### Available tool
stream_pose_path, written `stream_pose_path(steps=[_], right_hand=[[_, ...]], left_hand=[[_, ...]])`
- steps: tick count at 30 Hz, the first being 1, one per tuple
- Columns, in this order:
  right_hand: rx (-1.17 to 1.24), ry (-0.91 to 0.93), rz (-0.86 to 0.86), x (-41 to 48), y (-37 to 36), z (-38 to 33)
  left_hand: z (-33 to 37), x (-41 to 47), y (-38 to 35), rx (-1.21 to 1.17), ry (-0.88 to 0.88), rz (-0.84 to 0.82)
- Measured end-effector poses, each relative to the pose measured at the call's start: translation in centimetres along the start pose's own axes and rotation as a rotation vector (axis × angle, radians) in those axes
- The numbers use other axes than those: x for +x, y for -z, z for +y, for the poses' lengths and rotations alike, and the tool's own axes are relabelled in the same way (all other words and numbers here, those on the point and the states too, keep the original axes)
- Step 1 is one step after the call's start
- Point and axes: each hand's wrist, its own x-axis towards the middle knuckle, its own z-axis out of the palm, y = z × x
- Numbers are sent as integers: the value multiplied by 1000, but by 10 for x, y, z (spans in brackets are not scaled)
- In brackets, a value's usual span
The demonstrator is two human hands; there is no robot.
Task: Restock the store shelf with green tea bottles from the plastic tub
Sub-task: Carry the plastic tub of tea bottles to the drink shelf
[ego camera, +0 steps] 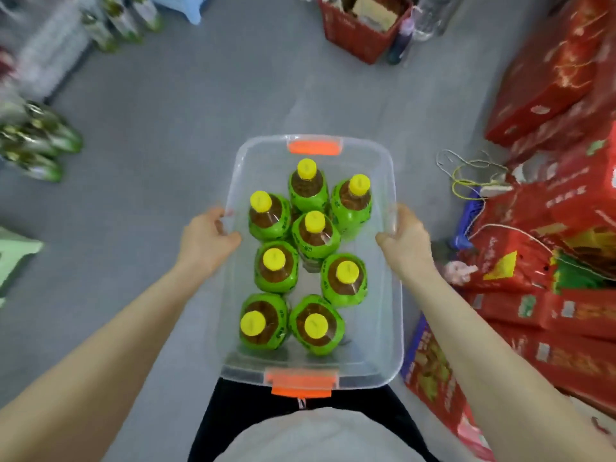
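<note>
A clear plastic tub [396, 315] with orange latches at its near and far ends is held in front of my body, above the grey floor. Several green tea bottles [276, 271] with yellow caps and green labels stand upright inside it. My left hand [208, 235] grips the tub's left rim, thumb over the edge. On the opposite side my right hand [401, 236] grips the right rim the same way. The store shelf [43, 45] shows blurred at the upper left, with green bottles on it.
Stacked red gift boxes [560, 208] crowd the right side, with loose cords in front of them. A red crate [360, 31] stands far ahead. Green-labelled bottles [40, 145] sit at the left edge, and a pale green stool [16, 258] is at the left.
</note>
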Motion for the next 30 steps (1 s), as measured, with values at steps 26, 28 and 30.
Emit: stream_pose_path(steps=[26,28,30], right_hand=[[-128,312,-198,541,-145,-602],[-146,356,-207,577,-153,-649],[-160,385,-205,612,-160,-696]], left_hand=[[90,617,303,-164,180,314],[98,658,322,-198,207,337],[105,703,343,-211,206,353]])
